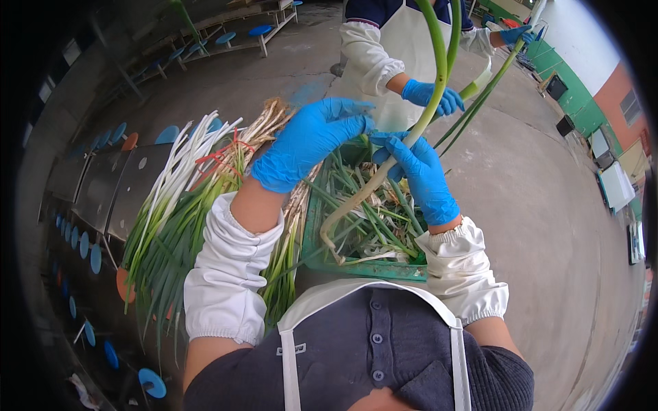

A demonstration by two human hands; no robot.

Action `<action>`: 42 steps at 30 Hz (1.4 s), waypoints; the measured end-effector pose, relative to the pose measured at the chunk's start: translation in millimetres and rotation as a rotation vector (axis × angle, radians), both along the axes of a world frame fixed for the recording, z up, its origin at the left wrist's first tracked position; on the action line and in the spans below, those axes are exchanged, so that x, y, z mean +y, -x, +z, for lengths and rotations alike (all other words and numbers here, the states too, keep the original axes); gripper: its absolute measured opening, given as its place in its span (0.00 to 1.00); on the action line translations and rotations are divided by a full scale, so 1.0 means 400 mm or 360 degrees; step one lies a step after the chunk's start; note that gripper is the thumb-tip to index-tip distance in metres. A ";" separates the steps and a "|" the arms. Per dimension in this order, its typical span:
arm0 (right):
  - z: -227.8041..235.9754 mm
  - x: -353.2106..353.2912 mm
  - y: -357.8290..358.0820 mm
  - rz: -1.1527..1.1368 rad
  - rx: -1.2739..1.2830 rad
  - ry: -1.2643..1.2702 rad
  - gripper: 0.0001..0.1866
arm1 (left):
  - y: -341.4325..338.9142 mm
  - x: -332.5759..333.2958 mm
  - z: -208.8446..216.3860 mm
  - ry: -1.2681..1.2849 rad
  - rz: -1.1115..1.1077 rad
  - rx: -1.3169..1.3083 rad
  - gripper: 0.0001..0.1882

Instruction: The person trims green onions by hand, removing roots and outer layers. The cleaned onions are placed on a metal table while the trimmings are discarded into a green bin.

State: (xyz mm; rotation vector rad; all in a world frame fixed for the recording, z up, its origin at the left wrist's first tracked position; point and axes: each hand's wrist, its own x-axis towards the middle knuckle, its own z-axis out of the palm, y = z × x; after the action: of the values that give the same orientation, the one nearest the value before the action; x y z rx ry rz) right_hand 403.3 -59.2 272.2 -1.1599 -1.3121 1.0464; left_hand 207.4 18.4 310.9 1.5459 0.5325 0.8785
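My right hand (419, 171), in a blue glove, grips a long green onion (373, 181). Its pale root end hangs low over the crate, and its green leaves rise past the top of the view. My left hand (312, 145), gloved the same way, is raised just left of the stalk. Its fingers stretch toward the right hand, slightly blurred, and I see nothing held in them. Below both hands, a green plastic crate (367, 269) holds loose green leaves and pale peelings (384, 222).
Left of the crate lie bundled green onions: peeled white ones (195, 154) with red ties (223, 159) and unpeeled ones with roots (274, 120). Across the crate, a co-worker in a white apron (404, 51) holds another green onion (483, 89). Tables with blue stools (260, 31) stand behind.
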 end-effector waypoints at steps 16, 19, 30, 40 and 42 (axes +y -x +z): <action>-0.053 -0.149 -0.147 -0.0550 0.0472 0.0170 0.23 | -0.203 -0.157 -0.230 -0.0797 0.0032 0.0376 0.14; -0.063 -0.172 -0.149 -0.0633 0.0553 0.0145 0.24 | -0.194 -0.143 -0.233 -0.0893 -0.0009 0.0443 0.11; -0.116 -0.196 -0.138 -0.0618 0.0765 0.0204 0.23 | -0.235 -0.158 -0.244 -0.0288 -0.0252 0.0358 0.12; -0.073 -0.208 -0.114 -0.0450 0.0794 0.0184 0.19 | -0.234 -0.138 -0.265 -0.0127 -0.0258 0.0405 0.12; -0.114 -0.200 -0.144 -0.0471 0.0784 0.0191 0.19 | -0.231 -0.169 -0.250 -0.0238 -0.0168 0.0231 0.16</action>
State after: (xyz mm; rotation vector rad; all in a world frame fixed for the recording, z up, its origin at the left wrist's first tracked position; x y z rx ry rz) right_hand 460.7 -139.2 226.5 -1.0564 -0.6790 1.1092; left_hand 299.7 -49.1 210.8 1.7678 0.4927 0.7424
